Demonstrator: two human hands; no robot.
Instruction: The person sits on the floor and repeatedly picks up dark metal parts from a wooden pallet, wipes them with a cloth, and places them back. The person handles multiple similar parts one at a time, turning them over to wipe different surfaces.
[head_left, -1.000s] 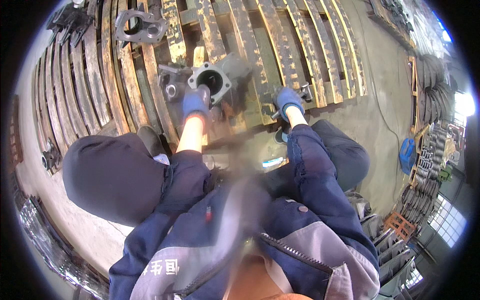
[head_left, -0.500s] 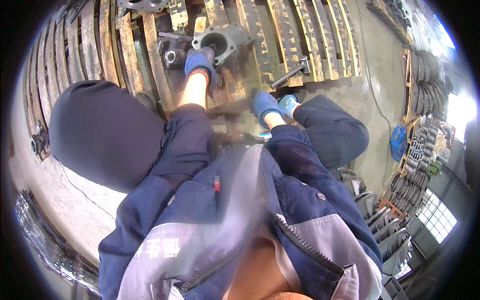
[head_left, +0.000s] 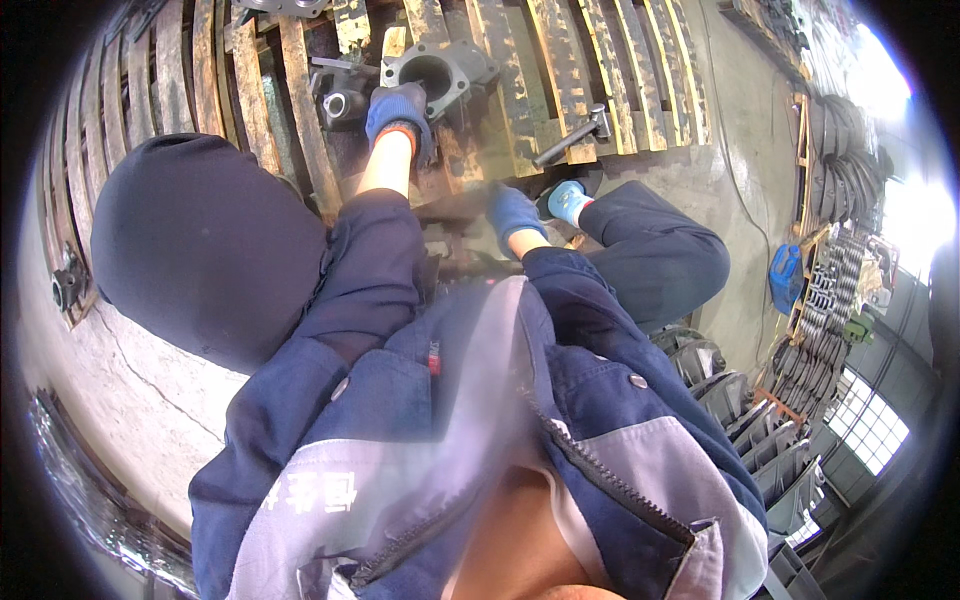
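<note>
My left hand (head_left: 399, 112), in a blue knitted glove, is closed at the near left rim of a grey flanged metal casting (head_left: 462, 75). The casting lies on a wooden pallet, its round bore and bolt holes facing up. Left of that hand sits a smaller metal casting (head_left: 342, 102) with a round boss. My right hand (head_left: 514, 212), also blue-gloved, is lower and to the right, apart from the casting. Motion blur smears its fingers, so its hold cannot be made out. A hammer (head_left: 574, 136) rests on the pallet beyond it.
Slatted wooden pallets (head_left: 254, 95) span the far side. My bent knees (head_left: 205, 250) flank my arms, and a blue-socked foot (head_left: 568, 200) stands near the right hand. A blue jug (head_left: 786, 278) and stacked metal parts (head_left: 838, 300) are at right. A cable (head_left: 735, 165) runs along the floor.
My right hand has shifted slightly left and is more blurred. My left hand has drawn back a little from the casting's bore toward its near rim. The whole view has tilted slightly.
</note>
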